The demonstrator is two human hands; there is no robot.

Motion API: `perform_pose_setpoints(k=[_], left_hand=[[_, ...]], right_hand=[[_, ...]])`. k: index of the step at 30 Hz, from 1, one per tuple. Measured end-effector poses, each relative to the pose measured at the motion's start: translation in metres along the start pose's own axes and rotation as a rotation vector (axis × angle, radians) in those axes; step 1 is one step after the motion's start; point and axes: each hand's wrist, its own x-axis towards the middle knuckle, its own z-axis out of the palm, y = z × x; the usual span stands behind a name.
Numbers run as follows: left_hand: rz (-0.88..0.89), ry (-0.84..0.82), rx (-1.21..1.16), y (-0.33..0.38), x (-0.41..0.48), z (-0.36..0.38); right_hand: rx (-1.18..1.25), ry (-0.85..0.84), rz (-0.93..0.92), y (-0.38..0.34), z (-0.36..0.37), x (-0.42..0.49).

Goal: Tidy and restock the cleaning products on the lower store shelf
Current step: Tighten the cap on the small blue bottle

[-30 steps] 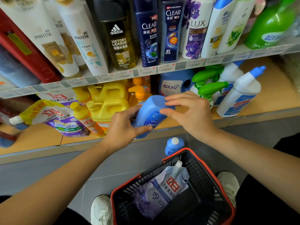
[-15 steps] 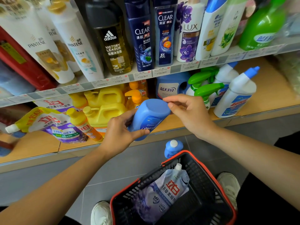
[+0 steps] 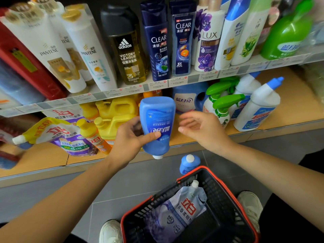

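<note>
Here, above the basket (image 3: 219, 195), your left hand (image 3: 128, 137) gripped the blue bottle (image 3: 157, 118), cap down, before the lower shelf (image 3: 298, 102); your right hand (image 3: 201, 128) hovered open beside it. Stiff, smooth and probably heavy, it was best held round its middle.

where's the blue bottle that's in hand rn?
Head view, centre: the blue bottle is gripped cap-down by the left hand in front of the lower shelf, yellow jugs to its left, open right hand just right of it.
</note>
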Motion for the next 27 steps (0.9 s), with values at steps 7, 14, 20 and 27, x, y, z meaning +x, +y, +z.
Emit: perform_pose_setpoints(k=[7,14,20,27], left_hand=[[-0.065,0.026,-0.245,0.008,-0.001,0.005],[-0.086,0.015,-0.31,0.014,-0.008,0.01],[-0.254,0.035,0.078,0.009,-0.011,0.004],[-0.071,0.121,0.787,-0.005,-0.003,-0.014]], right_hand=[[0.287,-0.417,0.246,0.009,0.022,-0.016],[0.7,-0.314,0.337,0.007,0.028,-0.025],[0.655,-0.133,0.292,0.012,0.002,-0.019],[0.39,-0.029,0.191,0.017,-0.025,0.0]])
